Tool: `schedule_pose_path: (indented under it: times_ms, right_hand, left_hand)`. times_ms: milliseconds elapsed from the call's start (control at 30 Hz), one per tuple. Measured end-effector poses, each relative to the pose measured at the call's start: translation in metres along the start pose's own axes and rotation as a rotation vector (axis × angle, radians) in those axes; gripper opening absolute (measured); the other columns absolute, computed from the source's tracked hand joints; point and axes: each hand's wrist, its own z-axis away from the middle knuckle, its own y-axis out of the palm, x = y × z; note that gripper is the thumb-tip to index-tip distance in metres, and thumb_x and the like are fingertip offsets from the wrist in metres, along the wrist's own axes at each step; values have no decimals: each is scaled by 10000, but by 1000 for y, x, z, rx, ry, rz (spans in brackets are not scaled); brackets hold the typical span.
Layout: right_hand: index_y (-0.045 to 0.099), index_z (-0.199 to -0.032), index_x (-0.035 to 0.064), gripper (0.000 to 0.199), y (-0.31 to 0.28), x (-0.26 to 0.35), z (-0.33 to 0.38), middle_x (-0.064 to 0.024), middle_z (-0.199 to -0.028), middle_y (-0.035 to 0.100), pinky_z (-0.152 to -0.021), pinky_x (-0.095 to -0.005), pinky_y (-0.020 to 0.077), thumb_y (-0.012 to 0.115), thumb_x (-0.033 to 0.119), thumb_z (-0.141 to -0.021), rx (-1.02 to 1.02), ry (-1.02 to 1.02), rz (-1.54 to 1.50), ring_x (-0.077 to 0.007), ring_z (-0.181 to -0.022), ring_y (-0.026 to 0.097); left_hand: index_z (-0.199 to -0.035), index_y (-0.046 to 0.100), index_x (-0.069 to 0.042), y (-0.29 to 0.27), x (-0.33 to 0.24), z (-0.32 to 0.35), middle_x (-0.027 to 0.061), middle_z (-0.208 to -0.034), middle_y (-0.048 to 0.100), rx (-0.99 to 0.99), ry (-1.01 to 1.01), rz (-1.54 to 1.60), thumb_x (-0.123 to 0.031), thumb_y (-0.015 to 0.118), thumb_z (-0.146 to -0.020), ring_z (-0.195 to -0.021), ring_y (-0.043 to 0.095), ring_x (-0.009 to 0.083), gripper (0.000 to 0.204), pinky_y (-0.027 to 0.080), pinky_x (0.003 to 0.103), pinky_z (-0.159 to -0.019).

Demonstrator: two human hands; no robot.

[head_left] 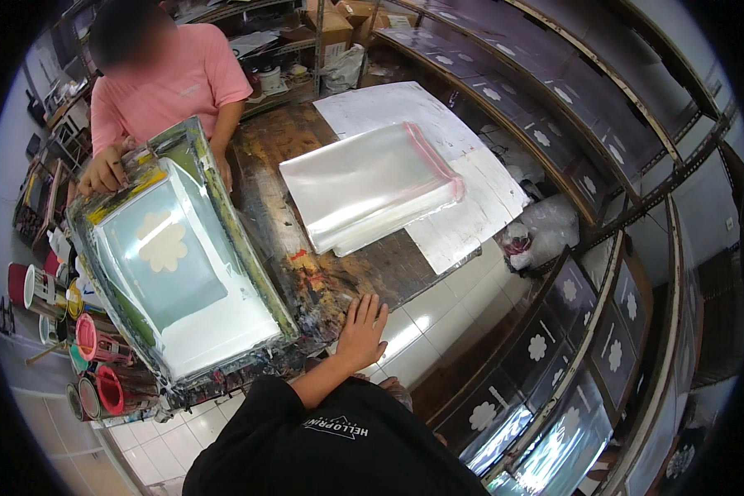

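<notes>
Right hand (pixel 360 331): flat, fingers spread, resting on worktop (pixel 364 273) near edge, holding nothing. Left hand: out of view. Screen-printing frame (pixel 178 264) at worktop left end, steadied by co-worker's hand (pixel 103 171). Judged step: between prints. Next move likely calls for clear-bag stack (pixel 372 186), mid-worktop.

A long, dark wooden desk (pixel 388 264), stained and smeared with old paint, ran through the middle of the room. The floor of glossy white square tiles (pixel 438 318) caught a bright glare of overhead light. On the right stood curved-looking metal drying racks (pixel 570 107) stacked with dark sheets bearing white flower prints (pixel 537 347). At the far end, a grey metal shelving unit (pixel 293 58) held brown cardboard boxes (pixel 335 25) and clutter. Pale wall (pixel 703 207) showed beyond the racks.
</notes>
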Motion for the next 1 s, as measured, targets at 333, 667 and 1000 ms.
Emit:
schedule_pose_path:
  times_ms: [333,667,1000]
  right_hand:
    - [662,-1088,-22,232,88,149,9,-143,-984,723,-788,-385,539,624,138,-924,-156,-77,567,-247,-853,701]
    - [585,-1119,0,201,112,219,-38,-70,-904,643,-660,-312,538,575,99,-944,-72,-233,308,-183,-734,652]
    - [559,-1053,9,109,84,125,15,-69,-798,595,-568,-303,502,538,77,-971,-94,91,57,-169,-657,595]
  left_hand:
    - [-1426,461,-20,10,9,-4,251,-1526,343,-126,0,317,-341,676,-864,-1453,250,420,683,168,545,-1196]
    - [-1463,404,-24,-97,-7,-70,238,-1523,345,-505,-10,-1,-180,759,-766,-1450,267,412,798,169,618,-1178]
    - [-1321,560,-3,-80,59,-172,170,-1392,522,-185,-140,-518,-158,562,-888,-1320,447,320,460,167,640,-1170]
